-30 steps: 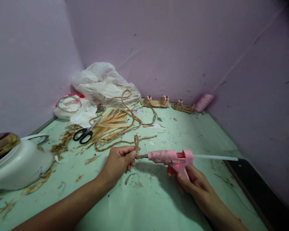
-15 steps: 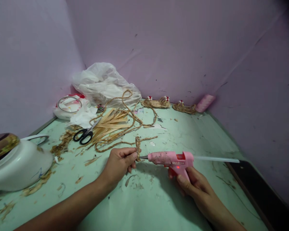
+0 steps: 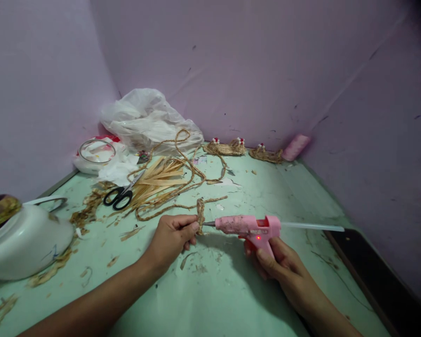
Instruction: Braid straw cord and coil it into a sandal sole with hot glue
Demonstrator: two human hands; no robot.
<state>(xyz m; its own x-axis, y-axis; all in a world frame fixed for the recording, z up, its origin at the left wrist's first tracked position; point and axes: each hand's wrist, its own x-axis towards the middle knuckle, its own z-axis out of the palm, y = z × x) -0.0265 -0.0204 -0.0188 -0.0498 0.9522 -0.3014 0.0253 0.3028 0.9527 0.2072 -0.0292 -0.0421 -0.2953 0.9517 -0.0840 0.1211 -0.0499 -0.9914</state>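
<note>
Left hand (image 3: 171, 235): pinching braided fibre piece (image 3: 200, 216), centre | Right hand (image 3: 286, 271): grasping pink glue gun (image 3: 243, 225) (1 red light (image 3: 258, 238) lit), nozzle (image 3: 209, 224) at piece | Step: apparently gluing | Next move calls for: steady nozzle, fingertips clear

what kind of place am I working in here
Probably a craft corner, perhaps at home: a green tabletop against purple walls, with a pink glue gun, black-handled scissors and loose braided cord.
</note>
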